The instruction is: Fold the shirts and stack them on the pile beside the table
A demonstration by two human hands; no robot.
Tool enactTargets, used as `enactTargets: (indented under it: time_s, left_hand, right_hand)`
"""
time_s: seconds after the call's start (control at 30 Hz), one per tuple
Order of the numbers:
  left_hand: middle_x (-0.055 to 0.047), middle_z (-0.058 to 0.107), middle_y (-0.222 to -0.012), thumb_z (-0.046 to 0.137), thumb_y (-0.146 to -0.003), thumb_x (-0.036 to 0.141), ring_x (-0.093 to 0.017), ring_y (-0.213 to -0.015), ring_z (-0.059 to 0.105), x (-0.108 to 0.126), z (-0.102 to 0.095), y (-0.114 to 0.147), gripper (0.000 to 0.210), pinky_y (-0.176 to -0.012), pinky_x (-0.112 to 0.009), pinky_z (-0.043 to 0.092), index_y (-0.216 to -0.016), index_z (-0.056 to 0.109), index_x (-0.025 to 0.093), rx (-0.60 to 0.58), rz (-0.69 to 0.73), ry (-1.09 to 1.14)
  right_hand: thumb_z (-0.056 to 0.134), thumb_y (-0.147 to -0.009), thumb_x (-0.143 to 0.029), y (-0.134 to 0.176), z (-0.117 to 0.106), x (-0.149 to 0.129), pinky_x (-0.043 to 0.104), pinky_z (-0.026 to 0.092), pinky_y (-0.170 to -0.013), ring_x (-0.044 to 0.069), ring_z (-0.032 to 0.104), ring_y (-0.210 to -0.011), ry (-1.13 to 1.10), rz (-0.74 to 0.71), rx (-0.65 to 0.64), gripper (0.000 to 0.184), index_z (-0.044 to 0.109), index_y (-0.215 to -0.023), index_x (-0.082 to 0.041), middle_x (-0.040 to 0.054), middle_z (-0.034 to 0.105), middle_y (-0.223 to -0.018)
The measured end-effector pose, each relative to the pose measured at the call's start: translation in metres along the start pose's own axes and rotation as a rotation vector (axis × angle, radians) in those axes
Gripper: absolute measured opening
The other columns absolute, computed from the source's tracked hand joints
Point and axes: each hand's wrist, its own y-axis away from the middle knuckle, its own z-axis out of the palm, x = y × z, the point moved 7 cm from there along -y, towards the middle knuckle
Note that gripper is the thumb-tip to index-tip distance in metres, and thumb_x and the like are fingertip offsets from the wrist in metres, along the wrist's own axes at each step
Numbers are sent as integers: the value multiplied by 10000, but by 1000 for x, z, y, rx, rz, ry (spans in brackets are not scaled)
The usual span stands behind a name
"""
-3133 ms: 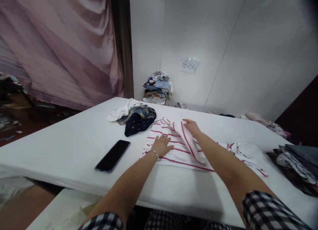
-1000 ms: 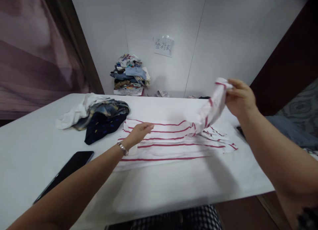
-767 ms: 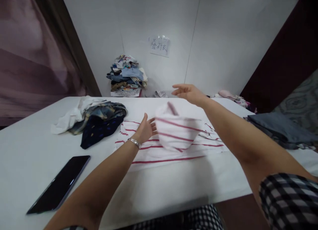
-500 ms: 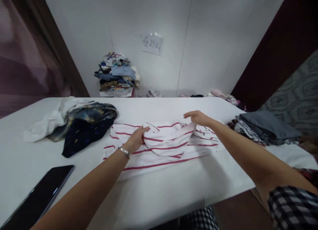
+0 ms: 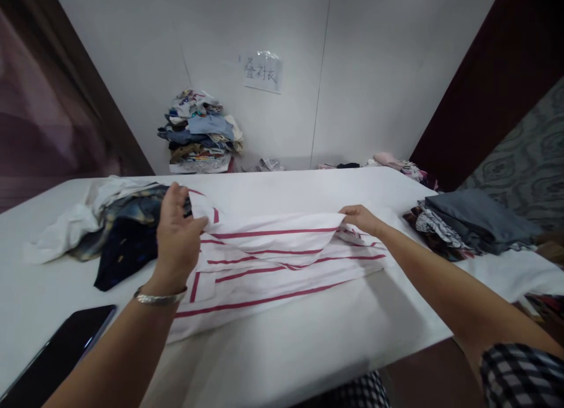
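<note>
White cotton-like cloth with red stripes: the striped garment [image 5: 273,264] lies across the middle of the frame on a white-covered worktop [image 5: 286,187], lower layers flat, upper layer partly raised.

Left hand [image 5: 178,237]: left of centre, upright, fingers pointing up, thumb toward the middle of the frame. Its grip has the garment's left end between thumb and fingers; exact contact is partly hidden behind the hand. Silver-coloured bracelet [image 5: 161,297] on this wrist.

Right hand [image 5: 363,220]: right of centre. Grip closed in a pinch on the right end of the raised edge, fingertips at the cloth. Between the hands that edge runs nearly straight; below it the layer sags in a shallow curve. Black-and-white checked sleeve [image 5: 524,375] at lower right.

Surroundings. Left of frame: heap of white cloth [image 5: 66,231], plaid cloth [image 5: 132,214] and navy cloth [image 5: 127,255], just beside the left hand and partly behind it. Lower left: dark-screened phone [image 5: 66,337], partly covered by the forearm. Right of frame: grey cloth [image 5: 480,217] on top of patterned clothing [image 5: 440,226]. Upper left of centre: tall clothes pile [image 5: 200,131] by a pale wall [image 5: 374,61]; a handwritten paper sign [image 5: 263,73] hangs on the wall, upper centre.
</note>
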Motion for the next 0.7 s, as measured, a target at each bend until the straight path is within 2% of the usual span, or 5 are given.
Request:
enactTargets:
  time_s: [0.17, 0.3, 0.37, 0.53, 0.7]
  left_hand:
    - [26, 423, -1504, 530, -775, 180, -259, -1078, 607, 46, -9, 12, 576, -946, -452, 508, -1338, 544, 302, -8, 315, -685]
    - [1, 686, -1159, 459, -838, 264, -221, -961, 640, 58, -13, 6, 481, -945, -417, 503, -1310, 557, 266, 57, 244, -802]
    - [-50, 700, -1109, 454, -877, 389, -251, -965, 643, 40, -13, -7, 461, -939, -446, 492, -1291, 562, 217, 1, 131, -922]
    - [-212, 704, -1018, 429, -821, 680, -398, -974, 649, -63, -19, -30, 666, -840, -529, 490, -1044, 671, 101, -453, -273, -1337]
    - [-210, 643, -1226, 451, -795, 602, -396, -1173, 567, -117, -15, -27, 598, -944, -516, 452, -1094, 671, 132, -625, -85, -1321]
  right_hand:
    - [682, -642, -320, -17, -16, -20, 268, 477, -708, 154, 591, -719, -188, -84, 61, 149, 638, -691, -186, -3, 657, -717]
    - [709, -657, -361, -40, -11, -13, 247, 442, -597, 131, 551, -628, -165, -5, -6, 218, 656, -772, -184, -6, 631, -692]
    - [725, -657, -353, -52, -12, -4, 254, 449, -617, 138, 562, -656, -45, 60, 63, 230, 682, -799, -177, 18, 658, -752]
    - [665, -788, -381, -67, -12, 6, 275, 469, -751, 162, 616, -788, 69, 125, 245, 385, 657, -1106, -165, 73, 704, -913]
    - [523, -887, -423, -53, -24, 19, 292, 465, -839, 185, 629, -969, -62, 122, 264, 382, 630, -1130, -149, 120, 700, -1079]
